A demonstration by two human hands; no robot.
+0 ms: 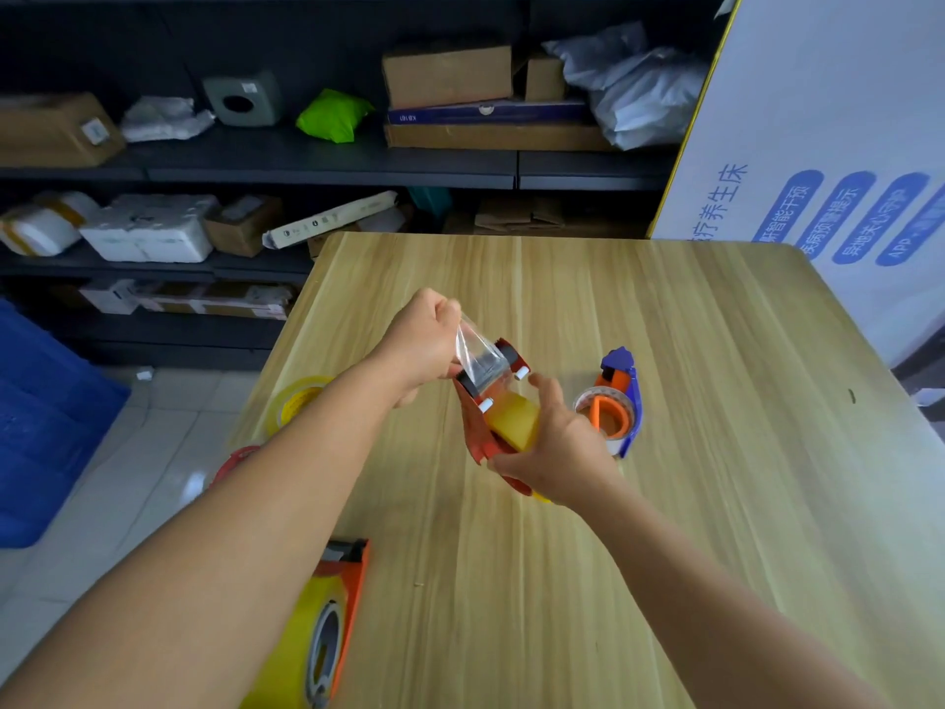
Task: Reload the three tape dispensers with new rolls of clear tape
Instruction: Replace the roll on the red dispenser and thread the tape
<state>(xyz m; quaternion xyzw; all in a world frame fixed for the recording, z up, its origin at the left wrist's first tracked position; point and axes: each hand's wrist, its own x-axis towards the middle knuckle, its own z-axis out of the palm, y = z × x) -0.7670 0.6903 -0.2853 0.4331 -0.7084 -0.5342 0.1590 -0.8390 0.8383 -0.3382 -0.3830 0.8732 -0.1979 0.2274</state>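
A red tape dispenser (480, 432) with a yellowish tape roll (514, 419) in it is held above the middle of the wooden table (716, 452). My right hand (555, 452) grips its rear end and roll. My left hand (422, 345) pinches the clear tape end (473, 350), pulled up from the dispenser's front roller. A blue dispenser (621, 396) with an orange hub lies just right of my hands. An orange dispenser (332, 621) carrying a full roll lies at the table's near left edge. A loose tape roll (294, 401) lies at the left edge, partly behind my left forearm.
A red ring-shaped object (232, 460) peeks out under my left forearm at the table's left edge. Dark shelves (307, 161) with boxes and parcels stand behind the table. A blue crate (46, 427) sits on the floor at left, and a large white carton (844, 145) leans at right.
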